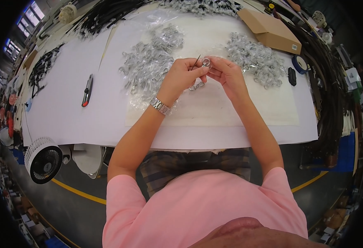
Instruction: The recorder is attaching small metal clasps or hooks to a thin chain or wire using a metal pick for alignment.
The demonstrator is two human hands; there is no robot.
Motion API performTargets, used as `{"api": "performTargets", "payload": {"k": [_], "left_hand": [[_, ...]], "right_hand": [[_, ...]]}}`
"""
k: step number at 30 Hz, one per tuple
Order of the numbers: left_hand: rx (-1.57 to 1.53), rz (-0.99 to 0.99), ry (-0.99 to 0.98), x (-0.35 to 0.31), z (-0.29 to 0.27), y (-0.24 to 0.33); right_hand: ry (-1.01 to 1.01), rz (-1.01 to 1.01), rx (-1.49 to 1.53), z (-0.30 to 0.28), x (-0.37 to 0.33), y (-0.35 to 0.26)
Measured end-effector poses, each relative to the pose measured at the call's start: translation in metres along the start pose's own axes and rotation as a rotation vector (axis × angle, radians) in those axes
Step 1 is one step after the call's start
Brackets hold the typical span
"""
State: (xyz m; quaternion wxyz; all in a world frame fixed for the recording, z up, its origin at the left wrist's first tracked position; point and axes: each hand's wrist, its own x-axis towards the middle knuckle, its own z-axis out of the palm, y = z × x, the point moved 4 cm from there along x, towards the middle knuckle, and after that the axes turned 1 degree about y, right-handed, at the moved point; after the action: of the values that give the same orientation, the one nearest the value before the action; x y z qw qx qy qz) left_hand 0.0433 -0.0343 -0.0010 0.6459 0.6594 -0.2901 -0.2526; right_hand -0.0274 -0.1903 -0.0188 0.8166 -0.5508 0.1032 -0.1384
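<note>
Above the middle of the white table (pixel 214 136), both of my hands meet around a small round metal ring (pixel 206 62). My left hand (pixel 184 75), with a metal watch on its wrist, is closed in a pinch; a thin dark pointed rod (pixel 196 62) sticks up from its fingers. My right hand (pixel 228 73) pinches the ring from the other side. Just under the hands lie a few loose metal pieces (pixel 197 86). A heap of small metal pieces in clear plastic (pixel 146 60) spreads to the left, and a similar smaller heap (pixel 258 60) lies to the right.
On the left lies a utility knife (pixel 87 91). An open cardboard box (pixel 272 33), a roll of blue tape (pixel 300 64) and a small black object (pixel 292 76) sit at the right. Dark strips (pixel 328 99) line the right edge. A fan (pixel 45 161) stands at the near left corner.
</note>
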Motion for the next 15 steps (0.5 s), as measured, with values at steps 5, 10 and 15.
{"api": "performTargets", "payload": {"k": [5,10,15], "left_hand": [[-0.013,-0.007,-0.024,0.000,0.000,0.003],[-0.067,0.059,0.205,0.001,-0.018,0.005],[-0.011,0.030,0.182,-0.006,-0.011,0.011]], "right_hand": [[0.007,0.003,0.010,-0.005,0.003,-0.001],[0.043,0.002,0.052,-0.002,0.000,-0.007],[0.052,-0.029,0.031,-0.006,-0.002,-0.007]]}}
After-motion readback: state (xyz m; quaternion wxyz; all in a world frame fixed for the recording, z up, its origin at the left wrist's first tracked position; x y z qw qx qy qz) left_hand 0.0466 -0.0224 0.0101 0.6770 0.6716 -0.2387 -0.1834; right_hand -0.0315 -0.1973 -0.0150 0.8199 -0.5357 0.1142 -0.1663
